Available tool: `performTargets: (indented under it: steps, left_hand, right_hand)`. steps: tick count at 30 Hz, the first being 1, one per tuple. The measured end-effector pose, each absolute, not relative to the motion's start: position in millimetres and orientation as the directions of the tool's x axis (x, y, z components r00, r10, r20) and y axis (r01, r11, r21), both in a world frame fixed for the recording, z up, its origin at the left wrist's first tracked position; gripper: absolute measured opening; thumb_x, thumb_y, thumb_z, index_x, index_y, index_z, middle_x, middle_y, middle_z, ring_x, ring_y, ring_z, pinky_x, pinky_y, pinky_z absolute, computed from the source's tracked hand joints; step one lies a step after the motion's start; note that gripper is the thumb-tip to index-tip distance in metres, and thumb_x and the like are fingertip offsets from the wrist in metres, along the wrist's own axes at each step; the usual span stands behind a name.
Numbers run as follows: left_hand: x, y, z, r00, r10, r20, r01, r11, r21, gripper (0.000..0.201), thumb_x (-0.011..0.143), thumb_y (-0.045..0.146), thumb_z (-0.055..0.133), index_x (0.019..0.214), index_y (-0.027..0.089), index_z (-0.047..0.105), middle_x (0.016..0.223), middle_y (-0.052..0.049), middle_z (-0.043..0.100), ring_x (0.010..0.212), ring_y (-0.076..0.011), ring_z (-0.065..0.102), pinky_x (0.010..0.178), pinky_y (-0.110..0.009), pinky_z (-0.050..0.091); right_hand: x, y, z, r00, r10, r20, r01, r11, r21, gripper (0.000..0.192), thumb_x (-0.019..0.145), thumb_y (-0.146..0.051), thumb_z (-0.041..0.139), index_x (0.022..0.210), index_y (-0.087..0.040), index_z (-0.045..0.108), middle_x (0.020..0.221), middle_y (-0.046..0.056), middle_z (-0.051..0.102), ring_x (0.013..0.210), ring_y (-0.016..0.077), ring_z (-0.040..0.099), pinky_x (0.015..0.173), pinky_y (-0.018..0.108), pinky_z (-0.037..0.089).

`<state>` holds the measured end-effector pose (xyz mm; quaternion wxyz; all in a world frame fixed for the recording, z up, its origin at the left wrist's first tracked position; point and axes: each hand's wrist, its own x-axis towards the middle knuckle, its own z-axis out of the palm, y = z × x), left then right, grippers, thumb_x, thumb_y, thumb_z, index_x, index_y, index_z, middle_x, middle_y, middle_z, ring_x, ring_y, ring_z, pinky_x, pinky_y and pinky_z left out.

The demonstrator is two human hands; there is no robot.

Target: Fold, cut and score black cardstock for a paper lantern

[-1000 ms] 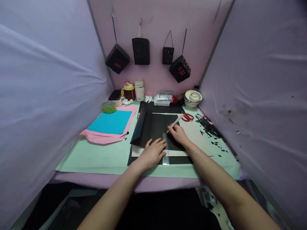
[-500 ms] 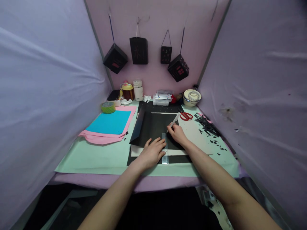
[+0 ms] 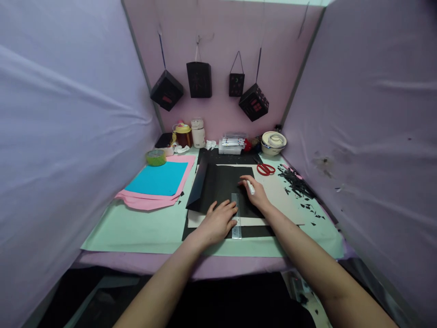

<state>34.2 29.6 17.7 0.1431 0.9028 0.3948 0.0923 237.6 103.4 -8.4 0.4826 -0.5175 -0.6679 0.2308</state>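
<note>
My left hand (image 3: 218, 221) lies flat on the lower part of a clear ruler (image 3: 236, 214), pressing it onto a folded black paper sheet (image 3: 218, 184). My right hand (image 3: 255, 191) rests on the black sheet just right of the ruler's far end and holds a white pen (image 3: 250, 187) that lies low across its fingers. Under the black sheet lie a cream sheet (image 3: 278, 193) and another black sheet. All of it rests on a pale green mat (image 3: 136, 225).
A cyan sheet (image 3: 157, 178) on pink sheets (image 3: 145, 200) lies left, with a green tape roll (image 3: 156, 157) behind. Red scissors (image 3: 266, 169) and black paper scraps (image 3: 296, 182) lie right. Jars, a marker box (image 3: 232, 143) and a bowl (image 3: 273, 141) line the back. Several black paper lanterns (image 3: 199, 79) hang above.
My right hand has lowered the pen from an upright writing angle at the ruler's top to lying flat in the fingers. The left hand has stayed on the ruler.
</note>
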Motion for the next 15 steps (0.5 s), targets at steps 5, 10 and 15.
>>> performTargets:
  steps: [5,10,15]
  left_hand:
    - [35,32,29,0.662,0.749,0.034,0.721,-0.649,0.244,0.041,0.092,0.040,0.047,0.129,0.023,0.050,0.143,-0.008,0.045,0.135,-0.0267,0.034,0.113,-0.053,0.015]
    - [2,42,42,0.547,0.837,-0.005,0.830,-0.542,0.131,0.048,0.088,0.037,0.053,0.133,0.019,0.047,0.147,-0.012,0.038,0.136,-0.0308,0.032,0.108,-0.048,0.030]
    - [-29,41,41,0.486,0.873,-0.037,0.872,-0.482,0.090,0.047,0.090,0.039,0.049,0.135,0.024,0.046,0.147,-0.010,0.039,0.136,-0.0358,0.030,0.107,-0.064,0.015]
  right_hand:
    - [237,107,-12,-0.085,0.932,0.352,0.719,0.302,-0.626,0.022,0.089,-0.026,0.046,0.106,-0.024,0.060,0.102,0.007,0.067,0.093,0.0229,0.061,0.079,0.034,0.045]
    - [236,107,-14,-0.122,0.924,0.362,0.794,0.310,-0.524,0.025,0.087,-0.020,0.050,0.109,-0.025,0.059,0.106,0.007,0.067,0.096,0.0239,0.059,0.082,0.036,0.044]
    - [244,116,-14,-0.245,0.904,0.351,0.783,0.397,-0.478,0.024,0.085,-0.019,0.053,0.108,-0.024,0.060,0.108,0.007,0.067,0.097,0.0232,0.060,0.090,0.039,0.041]
